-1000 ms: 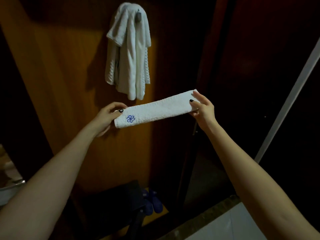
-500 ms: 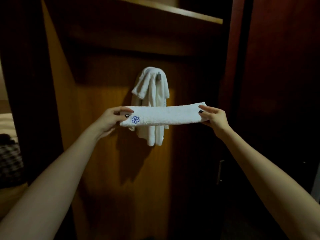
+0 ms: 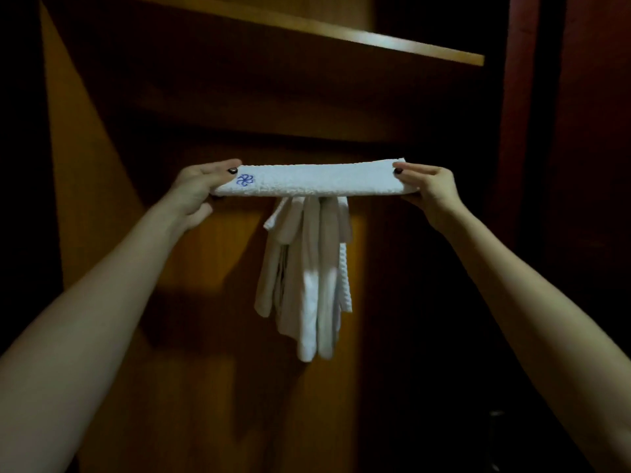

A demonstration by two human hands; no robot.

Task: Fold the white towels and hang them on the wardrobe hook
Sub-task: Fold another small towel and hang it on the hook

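left hand (image 3: pixel 198 186) pinches logo end of folded towel (image 3: pixel 317 182) | right hand (image 3: pixel 426 186) pinches other end | towel held level, covering the top of hanging towels (image 3: pixel 307 278) on wardrobe panel (image 3: pixel 205 336) | shelf (image 3: pixel 341 32) above

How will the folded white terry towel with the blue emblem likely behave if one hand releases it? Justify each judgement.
Probably floppy: the folded white terry towel is held at both ends by the left hand and right hand, and the white towels hanging behind droop limply. Likely light: fingertip pinches suffice. Nubbly surface should resist slipping.
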